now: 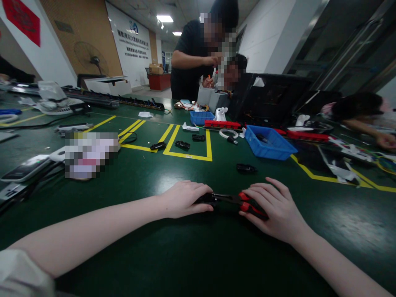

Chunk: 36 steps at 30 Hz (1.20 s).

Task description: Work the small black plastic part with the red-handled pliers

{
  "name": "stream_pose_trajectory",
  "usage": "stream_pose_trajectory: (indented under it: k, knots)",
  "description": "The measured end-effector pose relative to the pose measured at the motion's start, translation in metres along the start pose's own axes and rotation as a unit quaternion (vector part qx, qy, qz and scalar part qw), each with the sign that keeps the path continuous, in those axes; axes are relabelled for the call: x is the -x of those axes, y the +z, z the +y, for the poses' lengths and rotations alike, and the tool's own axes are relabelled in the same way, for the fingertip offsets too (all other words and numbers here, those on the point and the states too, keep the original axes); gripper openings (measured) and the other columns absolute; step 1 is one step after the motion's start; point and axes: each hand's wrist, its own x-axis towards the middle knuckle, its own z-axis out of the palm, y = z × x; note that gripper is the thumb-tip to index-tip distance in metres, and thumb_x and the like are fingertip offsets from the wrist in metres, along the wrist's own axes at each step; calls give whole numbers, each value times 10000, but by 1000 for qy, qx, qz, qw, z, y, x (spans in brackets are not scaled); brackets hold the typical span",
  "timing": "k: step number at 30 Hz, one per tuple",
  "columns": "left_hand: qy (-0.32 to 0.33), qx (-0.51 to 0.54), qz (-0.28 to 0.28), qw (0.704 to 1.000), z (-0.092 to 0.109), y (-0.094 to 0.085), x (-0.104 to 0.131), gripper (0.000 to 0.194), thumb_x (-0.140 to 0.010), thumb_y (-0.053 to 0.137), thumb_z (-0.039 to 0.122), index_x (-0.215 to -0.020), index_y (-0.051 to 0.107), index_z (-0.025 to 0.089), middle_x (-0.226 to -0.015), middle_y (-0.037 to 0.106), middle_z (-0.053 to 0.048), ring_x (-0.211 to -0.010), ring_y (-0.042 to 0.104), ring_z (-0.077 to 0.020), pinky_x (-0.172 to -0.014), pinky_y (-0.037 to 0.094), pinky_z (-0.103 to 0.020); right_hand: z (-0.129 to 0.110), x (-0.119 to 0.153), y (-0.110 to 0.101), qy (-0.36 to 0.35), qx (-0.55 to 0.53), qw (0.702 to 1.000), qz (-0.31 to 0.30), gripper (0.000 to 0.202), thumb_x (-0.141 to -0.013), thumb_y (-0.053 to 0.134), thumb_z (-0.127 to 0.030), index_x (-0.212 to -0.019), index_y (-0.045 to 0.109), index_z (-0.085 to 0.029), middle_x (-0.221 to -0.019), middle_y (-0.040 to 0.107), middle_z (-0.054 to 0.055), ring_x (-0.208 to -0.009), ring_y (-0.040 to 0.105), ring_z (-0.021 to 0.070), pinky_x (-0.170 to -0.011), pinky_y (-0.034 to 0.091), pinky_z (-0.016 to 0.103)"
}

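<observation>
Near the middle of the green table, my left hand [185, 199] grips a small black part [206, 199] between thumb and fingers. My right hand [274, 206] is wrapped round the red handles of a pair of pliers [244, 202]. The dark jaws point left and reach the black part; whether they clamp it is too small to tell. A similar black part [246, 168] lies just beyond my right hand. Farther back, more black parts rest by the yellow tape: one [158, 145] on the left, another [182, 144] and a third [198, 137] inside the taped box.
A blue tray [269, 153] with dark pieces stands behind my right hand, and a smaller blue tray [201, 119] is farther back. A phone-like object [89, 159] and cables lie left. A person [188, 53] stands across the table; another person's arm is at far right.
</observation>
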Motion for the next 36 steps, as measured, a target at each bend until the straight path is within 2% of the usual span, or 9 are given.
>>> stream_pose_trajectory:
  k: [4,11,18,23,26,29,36]
  knots:
    - [0,1,2,1000,0,0,0,365,-963,561,465,-1192,549,181,-1060,700,-57,-932,681,-228,-793,508,-349,1,1,2,0,-37,999,-13,353,-879,628,-405,-1135,601,-164,-989,731,95,-882,676,226,-940,453,455]
    - [-12,-1,15,1000,-3,3,0,389,-918,645,425,-1227,549,208,-1140,683,-52,-987,675,-230,-802,511,-337,5,8,8,11,-55,998,-39,383,-868,639,-404,-1161,590,-161,-1015,716,103,-891,658,228,-874,465,428]
    - [-1,-10,13,1000,-3,3,1,390,-941,614,426,-1245,536,195,-1143,670,-48,-969,670,-222,-788,513,-336,5,6,6,12,-47,997,-54,383,-871,631,-427,-1156,583,-175,-1017,712,91,-905,659,225,-946,440,460]
    - [9,-17,14,1000,0,1,1,365,-969,565,449,-1224,542,188,-1129,674,-57,-983,668,-222,-811,511,-337,3,5,5,14,-44,998,-38,393,-861,619,-330,-1218,580,-172,-1049,716,83,-939,662,222,-1040,397,479]
    - [4,-16,13,1000,1,0,1,366,-975,552,459,-1215,549,182,-1122,678,-57,-979,669,-223,-809,513,-340,1,3,5,31,-36,998,-33,325,-837,610,-286,-1149,614,-192,-1016,718,66,-941,655,227,-1064,370,493]
    - [5,-18,11,1000,1,0,0,368,-979,540,463,-1209,557,177,-1105,678,-53,-963,667,-220,-799,514,-341,1,1,4,40,-34,998,-40,286,-826,612,-283,-1100,626,-202,-1013,717,61,-976,648,238,-1081,345,492]
    - [8,-33,6,999,-1,1,0,365,-992,498,488,-1185,568,186,-1068,674,-50,-927,663,-216,-775,509,-328,2,1,4,35,-15,999,-29,326,-851,580,-293,-1163,610,-202,-1083,711,70,-1068,633,253,-1118,286,491]
